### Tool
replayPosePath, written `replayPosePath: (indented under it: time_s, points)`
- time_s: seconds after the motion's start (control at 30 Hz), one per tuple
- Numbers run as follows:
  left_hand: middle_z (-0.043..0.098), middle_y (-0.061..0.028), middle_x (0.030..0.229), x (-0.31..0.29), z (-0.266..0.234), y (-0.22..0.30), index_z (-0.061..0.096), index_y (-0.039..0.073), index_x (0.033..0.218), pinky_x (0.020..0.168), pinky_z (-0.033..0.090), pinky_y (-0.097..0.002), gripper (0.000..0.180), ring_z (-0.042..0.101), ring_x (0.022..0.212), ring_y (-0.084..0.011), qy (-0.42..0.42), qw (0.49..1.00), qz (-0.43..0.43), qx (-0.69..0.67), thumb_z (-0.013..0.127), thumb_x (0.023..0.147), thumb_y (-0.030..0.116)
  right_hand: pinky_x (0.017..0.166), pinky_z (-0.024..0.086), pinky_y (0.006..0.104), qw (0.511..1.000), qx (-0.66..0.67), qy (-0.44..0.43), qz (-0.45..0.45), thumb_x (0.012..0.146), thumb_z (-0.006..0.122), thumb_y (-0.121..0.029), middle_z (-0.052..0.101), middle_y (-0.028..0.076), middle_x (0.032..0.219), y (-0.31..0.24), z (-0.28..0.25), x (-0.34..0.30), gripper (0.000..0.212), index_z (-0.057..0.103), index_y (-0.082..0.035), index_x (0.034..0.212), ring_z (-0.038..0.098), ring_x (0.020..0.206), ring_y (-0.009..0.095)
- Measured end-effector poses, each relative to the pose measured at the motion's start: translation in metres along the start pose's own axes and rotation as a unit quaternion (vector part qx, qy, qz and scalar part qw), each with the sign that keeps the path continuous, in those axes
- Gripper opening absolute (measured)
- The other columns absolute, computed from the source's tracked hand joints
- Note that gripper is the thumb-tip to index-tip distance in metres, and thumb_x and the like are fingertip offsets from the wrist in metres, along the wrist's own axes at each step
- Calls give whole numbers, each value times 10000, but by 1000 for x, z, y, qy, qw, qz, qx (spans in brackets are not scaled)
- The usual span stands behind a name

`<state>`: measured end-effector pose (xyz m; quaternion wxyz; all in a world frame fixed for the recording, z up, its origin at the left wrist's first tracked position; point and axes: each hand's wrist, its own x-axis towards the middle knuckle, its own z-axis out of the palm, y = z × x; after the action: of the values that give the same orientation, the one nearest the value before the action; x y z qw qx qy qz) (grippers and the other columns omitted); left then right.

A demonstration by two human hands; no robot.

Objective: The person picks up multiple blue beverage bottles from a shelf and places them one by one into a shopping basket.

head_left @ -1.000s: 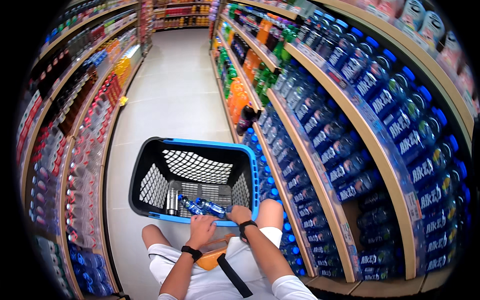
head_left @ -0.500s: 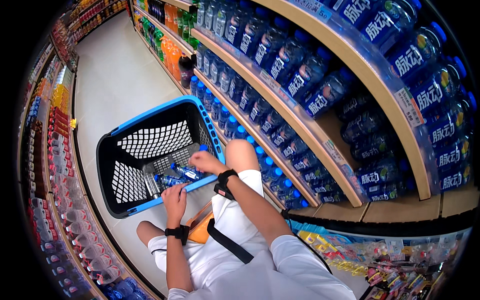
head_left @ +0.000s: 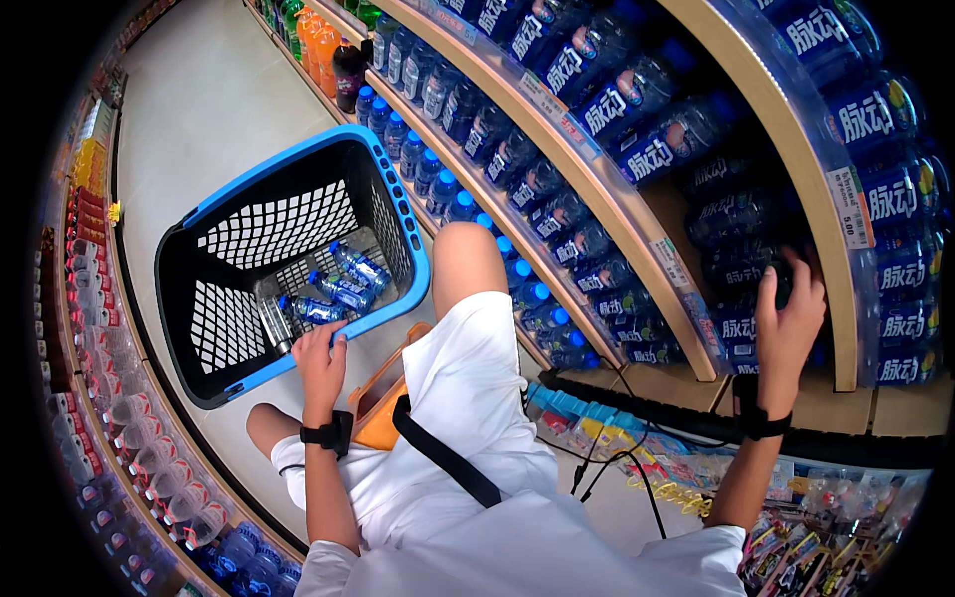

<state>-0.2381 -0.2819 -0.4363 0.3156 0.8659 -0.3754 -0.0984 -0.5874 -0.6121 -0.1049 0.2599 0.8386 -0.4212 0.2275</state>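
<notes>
Shop aisle with pale smooth floor [head_left: 199,109], left hand [head_left: 320,360] with fingers clenched on near rim of blue-rimmed black mesh plastic basket [head_left: 214,298] holding blue-capped bottles [head_left: 343,284], right hand [head_left: 788,320] far right of basket, fingers grasping dark blue drink bottle [head_left: 768,284] on wooden shelf [head_left: 637,239]

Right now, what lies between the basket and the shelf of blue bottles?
The head view shows the person's bare knee between the basket and the shelf.
</notes>
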Motion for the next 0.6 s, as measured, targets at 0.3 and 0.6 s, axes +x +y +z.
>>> replayPosePath:
  time_s: [0.3, 0.6]
  points:
    - [620, -50, 1005, 3, -5, -6, 629, 118, 1136, 992, 289, -394, 267, 537, 1005, -237, -48, 999, 12, 17, 598, 889, 214, 751, 532, 430, 962, -146, -225, 50, 867, 656, -319, 683, 210, 992, 44, -7, -19, 428, 620, -60, 1205, 660, 836, 390]
    - [635, -78, 1070, 0, -5, -7, 619, 121, 1166, 999, 291, -415, 321, 531, 1046, -266, -51, 998, 25, 25, 616, 869, 242, 968, 447, 387, 997, -1, -65, -39, 854, 703, -184, 573, 207, 1263, 62, 43, 3, 491, 540, -25, 1289, 561, 1125, 375]
